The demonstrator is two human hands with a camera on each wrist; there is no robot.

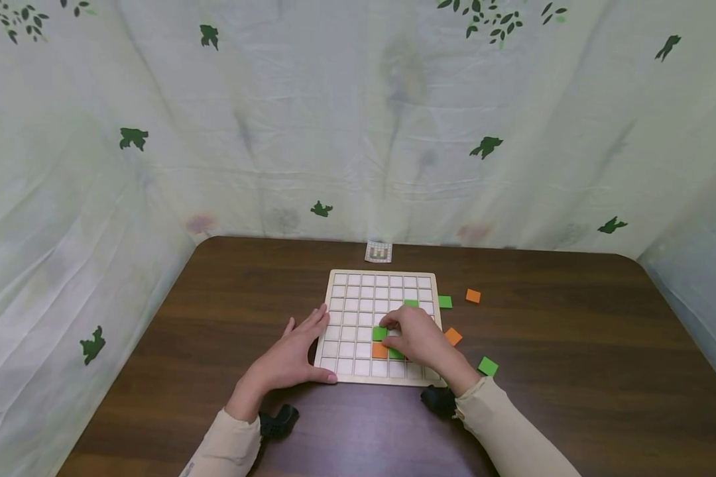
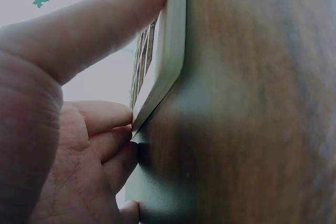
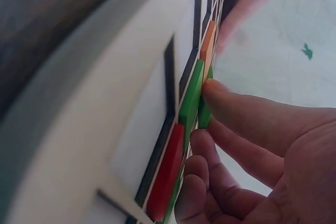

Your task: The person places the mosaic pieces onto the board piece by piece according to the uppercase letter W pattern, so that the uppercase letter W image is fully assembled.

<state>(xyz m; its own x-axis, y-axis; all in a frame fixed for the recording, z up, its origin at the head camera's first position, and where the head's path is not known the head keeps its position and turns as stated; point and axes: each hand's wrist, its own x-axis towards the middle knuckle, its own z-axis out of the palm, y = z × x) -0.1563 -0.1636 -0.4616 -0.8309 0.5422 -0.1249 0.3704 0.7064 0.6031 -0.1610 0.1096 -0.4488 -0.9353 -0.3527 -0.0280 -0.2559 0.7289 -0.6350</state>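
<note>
A wooden grid board [image 1: 332, 366] with white squares lies on the table. My left hand [image 1: 289, 356] spreads around its near left corner, thumb on the front rim and fingertips along the left side. Over the board, my right hand [image 1: 419, 336] pinches a green square tile [image 1: 379, 333] between thumb and forefinger, right at the grid. Just nearer lies an orange tile [image 1: 379, 350], and a green tile [image 1: 396, 354] is partly covered by the right hand. A red-orange tile [image 3: 167, 174] shows close up in the right wrist view. Farther back on the board is another green tile [image 1: 412, 303].
Right of the board lie loose tiles: a green one [image 1: 445, 302] at its edge, an orange one [image 1: 473, 296], another orange [image 1: 453, 336] and a green [image 1: 488, 366]. A small printed card [image 1: 378, 252] sits behind the board. A patterned curtain [image 1: 346, 132] hangs behind the table.
</note>
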